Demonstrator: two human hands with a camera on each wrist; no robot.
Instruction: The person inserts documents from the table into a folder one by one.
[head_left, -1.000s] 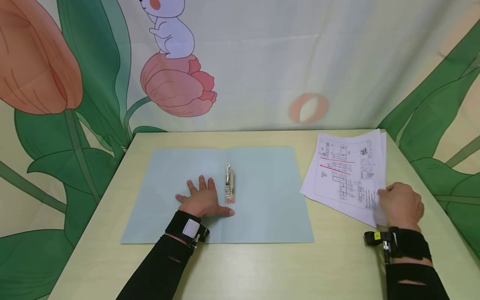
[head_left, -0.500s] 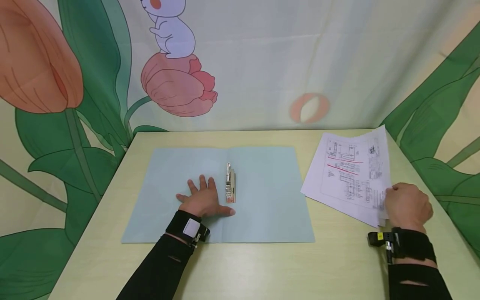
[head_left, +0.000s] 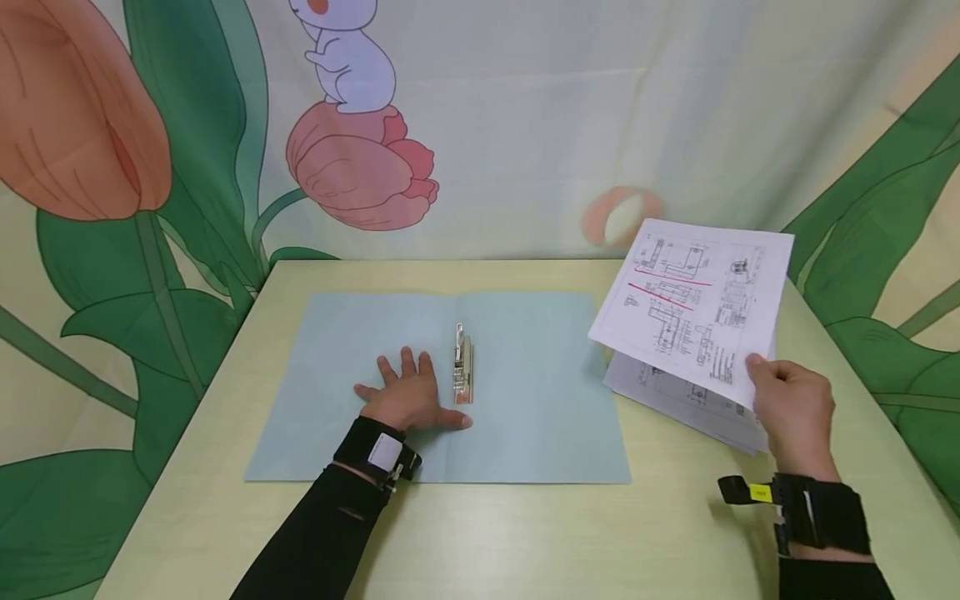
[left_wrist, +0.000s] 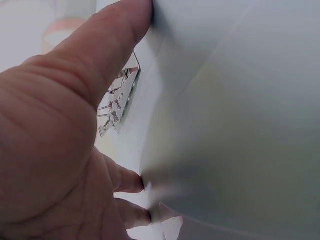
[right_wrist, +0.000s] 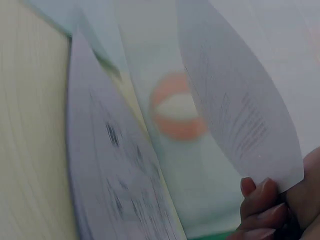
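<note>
A light blue folder [head_left: 540,392] lies spread flat on the table, a metal lever clip [head_left: 462,367] fixed near its fold. My left hand [head_left: 405,402] rests on the folder's left half with fingers spread, its thumb just below the clip. In the left wrist view the clip [left_wrist: 120,97] shows behind the thumb. At the right, my right hand [head_left: 797,408] pinches the lower right edge of a printed drawing sheet [head_left: 690,300] and holds it raised. Beneath it other printed sheets [head_left: 675,396] lie on the table. In the right wrist view the raised sheet [right_wrist: 240,110] bends upward from the fingers.
The pale wooden table [head_left: 555,542] has its far edge against a printed curtain [head_left: 510,150] with flowers. Its right edge runs close beside my right hand. The raised sheet's left corner comes near the folder's right edge.
My right hand has lifted the top sheet off the others and shifted it slightly left, so that the printed sheet below now shows. My left hand has stayed in place on the folder.
</note>
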